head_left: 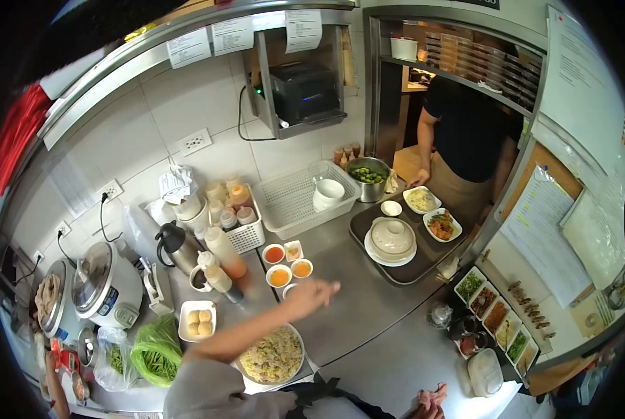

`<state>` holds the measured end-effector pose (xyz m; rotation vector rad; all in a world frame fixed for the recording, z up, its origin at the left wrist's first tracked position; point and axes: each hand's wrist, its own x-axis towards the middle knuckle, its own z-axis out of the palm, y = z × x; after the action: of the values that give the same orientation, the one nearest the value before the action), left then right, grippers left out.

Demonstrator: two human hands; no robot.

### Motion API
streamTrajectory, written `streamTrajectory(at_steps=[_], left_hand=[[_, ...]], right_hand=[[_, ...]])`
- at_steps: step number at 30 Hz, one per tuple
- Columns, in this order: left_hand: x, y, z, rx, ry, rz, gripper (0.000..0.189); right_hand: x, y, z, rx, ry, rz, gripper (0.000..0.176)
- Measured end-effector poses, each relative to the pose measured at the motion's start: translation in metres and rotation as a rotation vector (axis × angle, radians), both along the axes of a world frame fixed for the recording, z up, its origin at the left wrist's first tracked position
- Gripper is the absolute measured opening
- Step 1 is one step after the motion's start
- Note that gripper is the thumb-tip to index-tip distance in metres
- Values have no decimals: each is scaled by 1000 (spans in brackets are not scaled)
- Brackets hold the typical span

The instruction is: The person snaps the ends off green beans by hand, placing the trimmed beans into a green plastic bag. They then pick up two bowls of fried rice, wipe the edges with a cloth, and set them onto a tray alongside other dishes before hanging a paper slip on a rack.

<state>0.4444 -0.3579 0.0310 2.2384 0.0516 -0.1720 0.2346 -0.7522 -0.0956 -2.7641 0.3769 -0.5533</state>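
My left hand [312, 297] reaches over the steel counter, palm down, a finger pointing right, with nothing visible in it. It is just beside a small white bowl [289, 291], which its arm partly hides. Below the forearm lies a plate of fried rice [274, 357]. At the bottom edge, my right hand [424, 412] is closed on a pink cloth [434, 397], mostly cut off by the frame. Small bowls of red sauce [274, 253] and orange sauce [279, 278] stand beyond my left hand.
A dark tray [358, 234] holds a lidded pot [392, 236] and dishes. Behind it, a person [466, 119] stands at the opening, a hand near the tray. Left are bottles, a thermos [181, 248], buns [199, 322], green beans [157, 359] and a rice cooker [110, 300]. Garnish containers [495, 314] line the right.
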Motion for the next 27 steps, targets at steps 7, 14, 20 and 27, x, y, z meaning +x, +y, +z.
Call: streamTrajectory(at_steps=[7, 14, 20, 27], left_hand=[[-168, -28, -127, -342, 379, -157, 37], [-267, -7, -150, -462, 556, 319, 39], [-309, 9, -195, -768, 277, 810, 60], [-304, 16, -172, -860, 34, 918, 71]], right_hand=[[17, -10, 4, 17, -89, 176, 26], [28, -12, -48, 222, -50, -79, 35], [54, 68, -46, 301, 7, 514, 30], [-2, -16, -32, 202, 1229, 1152, 18]])
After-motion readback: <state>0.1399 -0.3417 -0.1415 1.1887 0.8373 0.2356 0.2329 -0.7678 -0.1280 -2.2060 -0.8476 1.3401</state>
